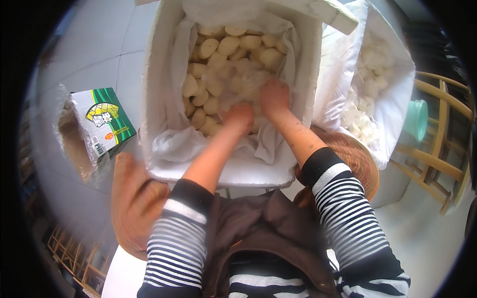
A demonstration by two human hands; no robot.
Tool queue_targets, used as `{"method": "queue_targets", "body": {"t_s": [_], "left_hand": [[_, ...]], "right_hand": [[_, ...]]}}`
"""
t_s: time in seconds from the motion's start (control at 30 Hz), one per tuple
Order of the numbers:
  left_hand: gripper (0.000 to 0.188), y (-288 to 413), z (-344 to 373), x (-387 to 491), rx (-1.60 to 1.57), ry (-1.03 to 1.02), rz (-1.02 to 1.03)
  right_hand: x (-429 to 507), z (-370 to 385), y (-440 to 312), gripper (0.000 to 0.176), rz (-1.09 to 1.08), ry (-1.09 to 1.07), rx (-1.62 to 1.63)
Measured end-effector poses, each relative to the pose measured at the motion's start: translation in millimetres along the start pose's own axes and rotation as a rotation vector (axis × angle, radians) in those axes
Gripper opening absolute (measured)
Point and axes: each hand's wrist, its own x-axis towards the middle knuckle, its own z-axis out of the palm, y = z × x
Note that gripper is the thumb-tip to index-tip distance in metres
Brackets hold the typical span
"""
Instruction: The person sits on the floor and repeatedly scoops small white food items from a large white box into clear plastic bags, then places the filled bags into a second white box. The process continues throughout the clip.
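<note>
A deep white foam box (228,179) stands before me, lined with white cloth (175,145). Inside lie many pale, rounded pieces of food (228,45), several with flat cut faces; their exact kind is unclear. Both hands reach down into the box. My left hand (238,117) is blurred, with fingers curled on a thin clear plastic bag (244,83) spread over the pieces. Higher and to the right, my right hand (275,96) is closed on the bag's other side. The fingertips of both hands are mostly hidden, and the film looks hazy.
To the right, a second box lined with white cloth (337,85) holds bagged pale pieces (359,126). A foam slab (331,15) lies across the far rim. A printed carton (108,121) with plastic wrap sits left. Wooden chairs (434,160) and a green tub (416,120) stand at right.
</note>
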Motion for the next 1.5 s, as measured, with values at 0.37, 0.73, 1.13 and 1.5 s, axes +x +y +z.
{"method": "queue_targets", "body": {"t_s": [0.37, 0.73, 1.13, 1.5], "left_hand": [[0.041, -23, 31, 70, -0.235, 0.465, 0.272], [0.067, -45, -57, 38, -0.434, 0.205, 0.124], [0.076, -95, 44, 25, -0.217, 0.188, 0.075], [0.079, -72, 66, 27, -0.492, 0.329, -0.035]], "right_hand": [[9, 24, 2, 0.019, -0.081, 0.108, 0.066], [32, -45, 13, 0.023, -0.206, -0.023, 0.580], [-10, 27, -41, 0.018, -0.255, -0.014, 0.391], [-15, 32, -29, 0.027, -0.147, -0.197, 0.532]]}}
